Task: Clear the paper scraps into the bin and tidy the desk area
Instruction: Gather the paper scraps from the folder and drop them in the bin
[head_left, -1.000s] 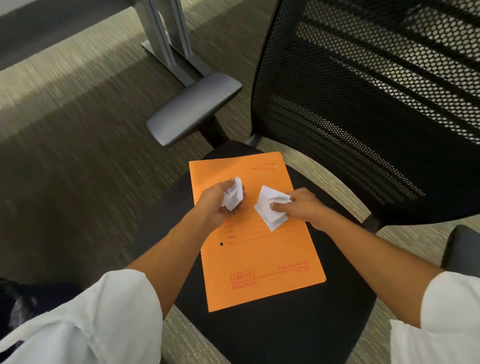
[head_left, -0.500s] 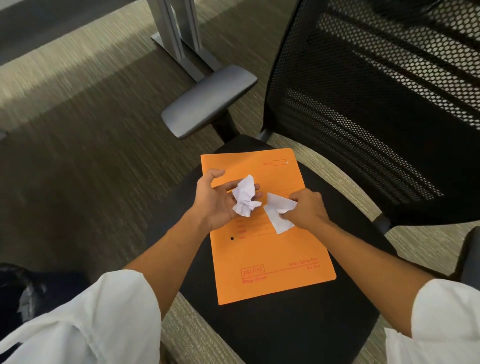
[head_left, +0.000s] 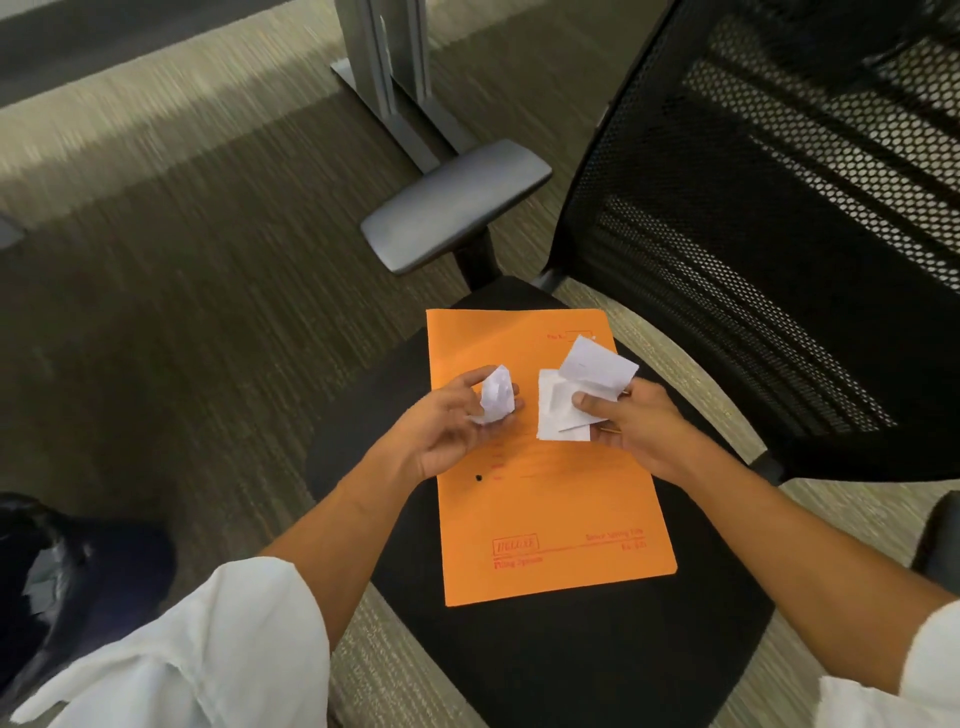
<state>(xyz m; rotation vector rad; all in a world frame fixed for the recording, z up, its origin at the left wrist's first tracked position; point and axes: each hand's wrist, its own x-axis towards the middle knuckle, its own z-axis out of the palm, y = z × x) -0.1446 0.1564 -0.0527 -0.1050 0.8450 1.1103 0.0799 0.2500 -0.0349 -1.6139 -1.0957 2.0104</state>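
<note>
- carpet (head_left: 171, 291) in a streaked olive-brown weave fills the head view's left half and shows again as paler strips around the chair; a grey metal desk leg (head_left: 387, 67) stands on it at the top, its flat foot running toward the chair
- a black office chair takes the middle and right: mesh backrest (head_left: 769, 223) upright at right, grey padded armrest (head_left: 454, 202) at the far left of the seat, a second dark armrest (head_left: 940, 540) at the right edge
- on the black seat (head_left: 571, 654) lies an orange file folder (head_left: 550, 514), flat, printed in red near its lower edge, with a small black dot left of centre
- the left hand (head_left: 447, 431) hovers over the folder's left part, fingers curled loosely round a crumpled white paper ball (head_left: 493, 397), thumb and fingertips touching it
- the right hand (head_left: 634, 426) sits over the folder's right edge, thumb pinching flat torn white paper scraps (head_left: 576, 400), several overlapping pieces, the top one tilted up and away
- white rolled sleeves (head_left: 218, 654) cover both upper arms
- a dark glossy shape at lower left is too blurred to identify
</note>
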